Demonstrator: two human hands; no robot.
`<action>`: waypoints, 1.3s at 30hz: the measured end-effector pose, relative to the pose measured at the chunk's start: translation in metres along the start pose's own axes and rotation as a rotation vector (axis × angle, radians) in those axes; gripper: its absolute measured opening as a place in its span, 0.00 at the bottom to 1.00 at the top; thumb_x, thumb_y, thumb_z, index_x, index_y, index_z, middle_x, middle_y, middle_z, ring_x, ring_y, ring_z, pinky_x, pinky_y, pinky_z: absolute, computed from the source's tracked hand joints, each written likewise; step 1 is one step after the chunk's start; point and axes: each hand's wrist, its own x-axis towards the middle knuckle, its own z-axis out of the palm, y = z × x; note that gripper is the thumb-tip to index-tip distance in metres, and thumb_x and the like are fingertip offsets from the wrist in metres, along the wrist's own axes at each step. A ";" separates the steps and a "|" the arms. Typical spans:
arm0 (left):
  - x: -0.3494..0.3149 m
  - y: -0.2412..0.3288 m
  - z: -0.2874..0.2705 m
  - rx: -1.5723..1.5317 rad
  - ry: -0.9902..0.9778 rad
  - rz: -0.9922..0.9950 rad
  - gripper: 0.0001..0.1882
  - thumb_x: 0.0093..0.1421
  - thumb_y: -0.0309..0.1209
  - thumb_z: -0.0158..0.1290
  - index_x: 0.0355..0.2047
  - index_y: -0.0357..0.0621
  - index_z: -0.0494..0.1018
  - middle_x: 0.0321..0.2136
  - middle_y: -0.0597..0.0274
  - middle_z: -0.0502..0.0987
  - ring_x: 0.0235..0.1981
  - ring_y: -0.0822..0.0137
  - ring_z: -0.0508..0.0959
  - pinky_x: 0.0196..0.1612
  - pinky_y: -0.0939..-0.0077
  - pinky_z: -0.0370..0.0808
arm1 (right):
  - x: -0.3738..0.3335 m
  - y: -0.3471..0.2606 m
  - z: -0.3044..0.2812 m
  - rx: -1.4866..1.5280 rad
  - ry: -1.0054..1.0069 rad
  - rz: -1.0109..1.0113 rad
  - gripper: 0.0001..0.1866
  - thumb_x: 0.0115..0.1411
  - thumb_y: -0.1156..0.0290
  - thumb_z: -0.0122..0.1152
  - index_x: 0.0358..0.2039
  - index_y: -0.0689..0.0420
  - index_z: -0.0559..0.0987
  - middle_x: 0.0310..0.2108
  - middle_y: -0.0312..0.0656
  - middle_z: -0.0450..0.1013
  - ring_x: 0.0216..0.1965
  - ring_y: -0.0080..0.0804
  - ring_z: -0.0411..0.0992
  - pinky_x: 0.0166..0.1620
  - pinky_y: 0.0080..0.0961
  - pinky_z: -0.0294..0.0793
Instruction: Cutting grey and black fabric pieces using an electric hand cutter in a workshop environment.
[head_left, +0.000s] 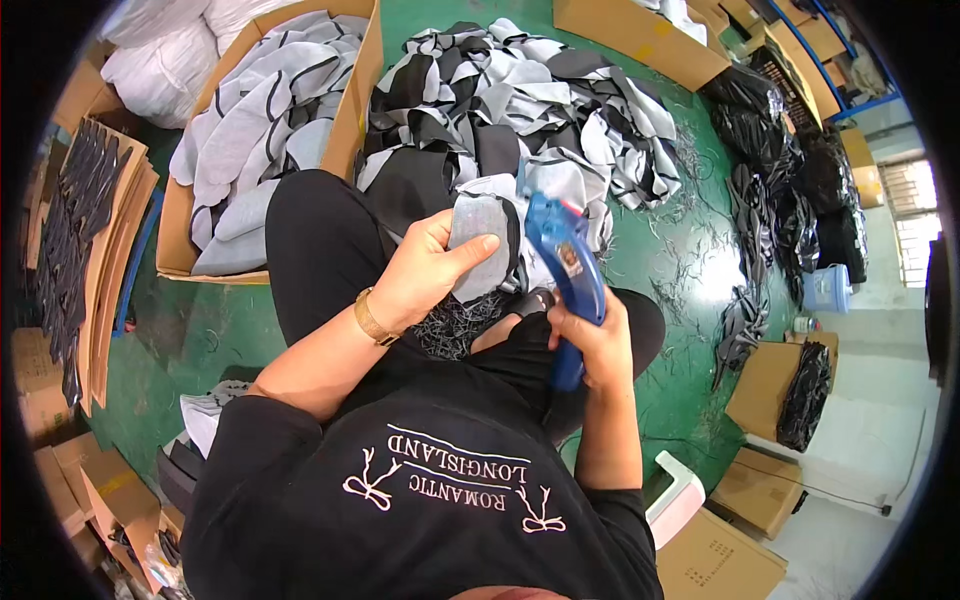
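Note:
My left hand (pixel 428 268) is closed on a light grey fabric piece (pixel 482 245) with a rounded outline and a black edge strip, its thumb lying flat on top. In my right hand (pixel 600 345) is a blue handheld electric cutter (pixel 568 250), gripped round the handle. The cutter's head is right beside the black edge of the fabric; whether the blade touches it I cannot tell. Below the piece, thin dark trimmings (pixel 450 330) lie heaped between my legs.
A big pile of grey and black fabric pieces (pixel 500 100) covers the floor ahead. To the left stands a cardboard box (pixel 352 125) full of similar pieces. Black plastic bags (pixel 800 200) line the right side, and a white stool (pixel 680 497) is behind at the right.

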 end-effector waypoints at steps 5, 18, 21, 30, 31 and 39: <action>-0.003 -0.007 0.008 -0.269 -0.069 -0.100 0.13 0.61 0.24 0.53 0.46 0.37 0.71 0.39 0.64 0.78 0.38 0.75 0.77 0.43 0.78 0.75 | 0.025 -0.008 0.020 -0.134 0.058 -0.182 0.22 0.45 0.73 0.72 0.41 0.64 0.74 0.26 0.35 0.73 0.25 0.20 0.71 0.31 0.18 0.71; 0.014 0.000 -0.006 -0.379 -0.001 -0.108 0.14 0.60 0.24 0.53 0.47 0.37 0.70 0.40 0.64 0.77 0.39 0.73 0.77 0.46 0.76 0.73 | 0.009 0.014 -0.020 0.300 -0.194 0.080 0.20 0.44 0.68 0.67 0.35 0.65 0.71 0.19 0.39 0.67 0.19 0.28 0.67 0.25 0.23 0.70; 0.015 0.004 -0.010 -0.336 0.008 -0.089 0.16 0.59 0.22 0.54 0.48 0.38 0.69 0.40 0.64 0.77 0.39 0.73 0.77 0.47 0.76 0.73 | -0.003 0.030 -0.038 0.313 -0.348 0.206 0.20 0.42 0.67 0.67 0.32 0.65 0.72 0.17 0.40 0.67 0.16 0.28 0.67 0.22 0.22 0.69; 0.014 0.008 -0.012 -0.262 -0.160 -0.114 0.20 0.59 0.21 0.53 0.52 0.39 0.66 0.44 0.64 0.76 0.43 0.74 0.75 0.49 0.76 0.71 | -0.017 0.045 -0.036 0.364 -0.378 0.366 0.19 0.41 0.73 0.67 0.33 0.65 0.73 0.19 0.41 0.69 0.15 0.29 0.67 0.21 0.23 0.69; 0.013 0.008 -0.012 -0.261 -0.160 -0.114 0.20 0.59 0.21 0.53 0.52 0.39 0.66 0.44 0.64 0.76 0.43 0.74 0.75 0.49 0.76 0.71 | -0.016 0.045 -0.035 0.365 -0.379 0.365 0.19 0.41 0.73 0.67 0.33 0.65 0.73 0.19 0.41 0.69 0.15 0.29 0.67 0.21 0.23 0.69; 0.013 0.000 -0.011 -0.331 -0.101 -0.167 0.13 0.61 0.24 0.52 0.46 0.37 0.70 0.41 0.63 0.77 0.41 0.74 0.77 0.47 0.76 0.72 | -0.008 0.035 -0.026 0.402 -0.219 0.189 0.19 0.45 0.71 0.66 0.36 0.65 0.72 0.22 0.40 0.69 0.21 0.27 0.69 0.24 0.22 0.71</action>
